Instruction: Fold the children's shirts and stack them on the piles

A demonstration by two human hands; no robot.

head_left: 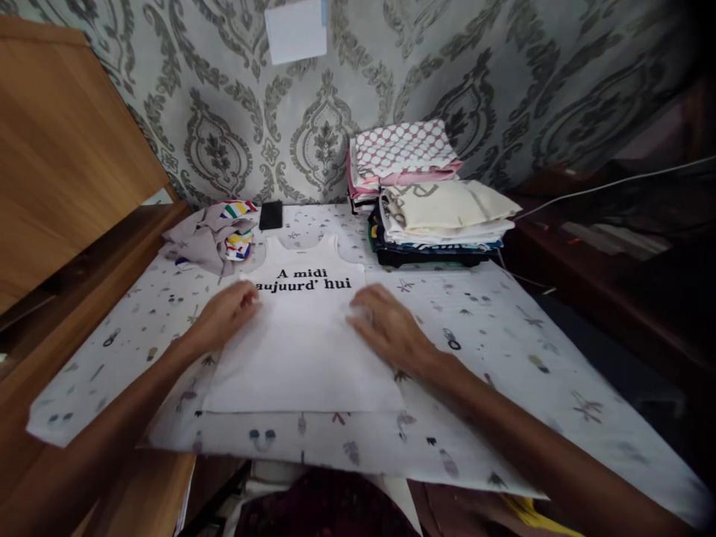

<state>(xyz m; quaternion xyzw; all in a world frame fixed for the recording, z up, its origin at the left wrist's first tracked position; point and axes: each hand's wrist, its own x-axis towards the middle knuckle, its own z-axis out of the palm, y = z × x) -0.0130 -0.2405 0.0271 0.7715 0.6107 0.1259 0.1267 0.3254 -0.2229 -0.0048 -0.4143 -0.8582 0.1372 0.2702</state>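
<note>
A white tank top [302, 358] with black lettering lies flat on the patterned cloth, its neckline toward the wall. At its left edge, below the armhole, is my left hand [227, 317], fingers curled together; whether they grip any fabric is hidden. On the opposite edge my right hand [388, 324] is slightly blurred, its thumb and fingers apart and nothing visible between them.
Folded clothes stand in two stacks, one [406, 153] by the wall and another [447, 212] in front of it. A crumpled grey garment [204, 237] and a black phone [271, 215] lie at the back left. A wooden panel [72, 149] rises at left.
</note>
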